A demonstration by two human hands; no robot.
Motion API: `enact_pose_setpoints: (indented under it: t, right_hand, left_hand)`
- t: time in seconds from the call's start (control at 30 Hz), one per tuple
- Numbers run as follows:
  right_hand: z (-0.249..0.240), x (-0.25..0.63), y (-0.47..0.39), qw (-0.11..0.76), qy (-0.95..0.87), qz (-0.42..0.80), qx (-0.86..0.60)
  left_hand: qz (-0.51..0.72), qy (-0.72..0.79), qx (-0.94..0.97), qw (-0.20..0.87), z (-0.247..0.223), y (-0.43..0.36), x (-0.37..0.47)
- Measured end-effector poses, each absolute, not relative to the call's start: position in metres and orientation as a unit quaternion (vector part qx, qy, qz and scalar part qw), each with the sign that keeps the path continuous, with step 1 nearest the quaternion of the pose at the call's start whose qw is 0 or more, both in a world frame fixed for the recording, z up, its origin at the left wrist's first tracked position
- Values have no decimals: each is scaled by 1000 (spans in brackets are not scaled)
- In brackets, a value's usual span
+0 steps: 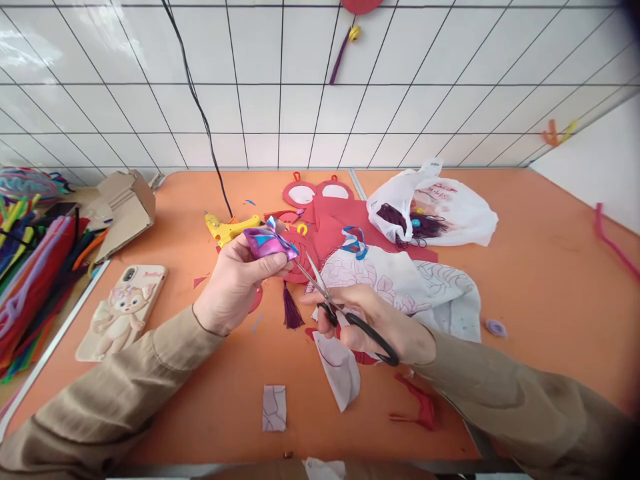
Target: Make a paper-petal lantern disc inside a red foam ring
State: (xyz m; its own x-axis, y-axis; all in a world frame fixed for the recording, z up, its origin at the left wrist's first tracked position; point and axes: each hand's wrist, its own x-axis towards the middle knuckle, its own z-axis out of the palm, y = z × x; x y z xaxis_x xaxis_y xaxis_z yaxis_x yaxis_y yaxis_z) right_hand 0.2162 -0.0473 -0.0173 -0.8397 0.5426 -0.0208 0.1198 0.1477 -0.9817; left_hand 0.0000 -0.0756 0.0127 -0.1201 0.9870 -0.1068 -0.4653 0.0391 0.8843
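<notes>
Bright light, upper-left glare on wall tiles (260, 107), darkened right corners.

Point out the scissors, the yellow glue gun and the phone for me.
Scissors (326, 294), head view: at the pivot.
Yellow glue gun (230, 231), head view: on its body.
Phone (123, 312), head view: on its decorated back.

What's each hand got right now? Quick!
Left hand: closed, pinching a shiny purple-and-blue piece.
Right hand: closed around the handles of the scissors, blades apart.
</notes>
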Motion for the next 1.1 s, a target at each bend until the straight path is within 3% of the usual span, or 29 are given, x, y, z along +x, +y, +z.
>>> enact_pose_setpoints:
  t: [1.1]
  right_hand:
    - [-18,212,-45,199,-748,581,-250]
  left_hand:
    - [583,458,317,592,0,-86,15]
